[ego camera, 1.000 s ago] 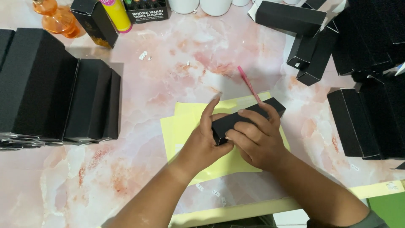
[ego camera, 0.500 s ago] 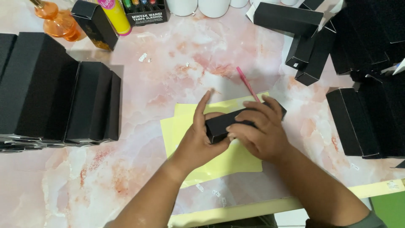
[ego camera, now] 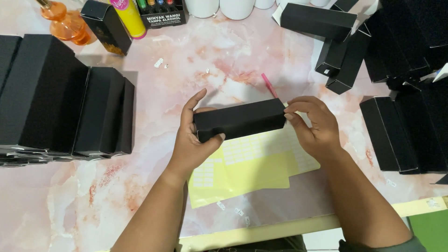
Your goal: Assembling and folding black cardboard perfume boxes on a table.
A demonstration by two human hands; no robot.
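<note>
1. Left hand [ego camera: 191, 140] is clamped round one end of the long black box [ego camera: 240, 119]; right hand [ego camera: 312, 127] is pinched on the other.
2. Box is held level above the yellow label sheet [ego camera: 252, 168], at 12 o'clock from it.
3. An even grip is advised, so the thin card is not crushed.

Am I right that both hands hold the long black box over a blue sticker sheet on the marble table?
Not quite: in the head view the sticker sheet is yellow, not blue. The left hand and right hand do hold the long black box over it.
</note>
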